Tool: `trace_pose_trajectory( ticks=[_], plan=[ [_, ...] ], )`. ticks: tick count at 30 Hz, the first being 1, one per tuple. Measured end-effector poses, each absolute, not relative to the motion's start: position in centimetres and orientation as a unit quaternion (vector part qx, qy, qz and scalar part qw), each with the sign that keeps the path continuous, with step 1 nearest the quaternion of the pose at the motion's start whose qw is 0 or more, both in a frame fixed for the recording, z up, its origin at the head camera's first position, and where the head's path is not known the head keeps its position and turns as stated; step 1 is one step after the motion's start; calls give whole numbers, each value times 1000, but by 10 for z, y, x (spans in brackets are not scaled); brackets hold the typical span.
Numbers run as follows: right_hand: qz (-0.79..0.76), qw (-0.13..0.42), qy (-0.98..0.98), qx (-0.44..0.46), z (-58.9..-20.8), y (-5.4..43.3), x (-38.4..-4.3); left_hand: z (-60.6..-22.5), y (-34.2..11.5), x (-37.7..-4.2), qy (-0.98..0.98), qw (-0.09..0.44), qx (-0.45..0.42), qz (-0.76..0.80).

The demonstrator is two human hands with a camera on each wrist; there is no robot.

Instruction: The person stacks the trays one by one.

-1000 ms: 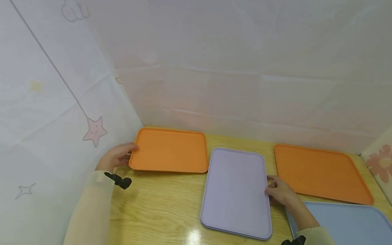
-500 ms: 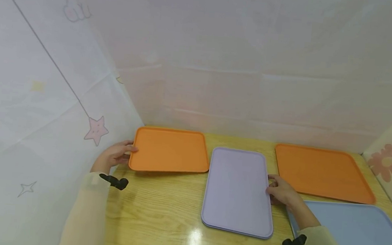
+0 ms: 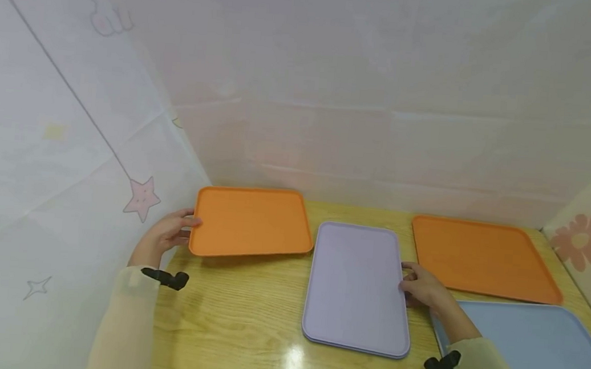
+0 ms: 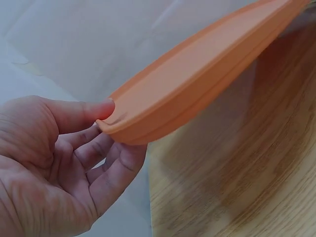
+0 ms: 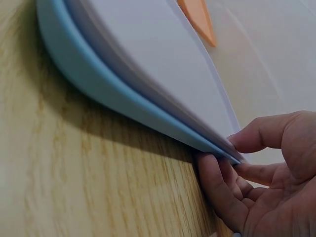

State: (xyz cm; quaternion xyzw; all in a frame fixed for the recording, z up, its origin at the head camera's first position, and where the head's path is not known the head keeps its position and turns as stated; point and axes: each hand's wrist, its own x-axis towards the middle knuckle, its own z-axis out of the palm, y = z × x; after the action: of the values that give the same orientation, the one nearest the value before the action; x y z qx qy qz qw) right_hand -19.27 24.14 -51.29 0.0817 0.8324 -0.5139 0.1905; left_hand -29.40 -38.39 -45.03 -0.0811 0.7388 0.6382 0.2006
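My left hand (image 3: 164, 236) pinches the left edge of an orange tray (image 3: 253, 221), thumb on top of the rim and fingers beneath. In the left wrist view that end of the orange tray (image 4: 197, 74) is lifted off the wood, and the tray slopes down away from the hand. A lavender tray (image 3: 357, 286) lies in the middle, stacked on a light blue one (image 5: 106, 89) seen from the side in the right wrist view. My right hand (image 3: 424, 288) grips the right edge of this stack, thumb on the lavender rim, fingertips under the blue one.
A second orange tray (image 3: 486, 258) lies at the back right. Nearer, a large blue tray (image 3: 526, 349) sits under my right forearm. The wooden table (image 3: 230, 311) meets a pale sheeted wall (image 3: 309, 140) at the back, with patterned sheets (image 3: 68, 203) on both sides.
My left hand has shifted a little left and the orange tray with it, its left end slightly higher. The right hand and the lavender stack have stayed in place.
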Motion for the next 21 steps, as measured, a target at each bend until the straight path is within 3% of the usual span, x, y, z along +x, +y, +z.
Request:
trace_pose_trajectory(
  ticks=[21],
  plan=[
    [-545,178,816,73,-507,248,-186,-440,-352,-270,718,170,-31,674]
  ],
)
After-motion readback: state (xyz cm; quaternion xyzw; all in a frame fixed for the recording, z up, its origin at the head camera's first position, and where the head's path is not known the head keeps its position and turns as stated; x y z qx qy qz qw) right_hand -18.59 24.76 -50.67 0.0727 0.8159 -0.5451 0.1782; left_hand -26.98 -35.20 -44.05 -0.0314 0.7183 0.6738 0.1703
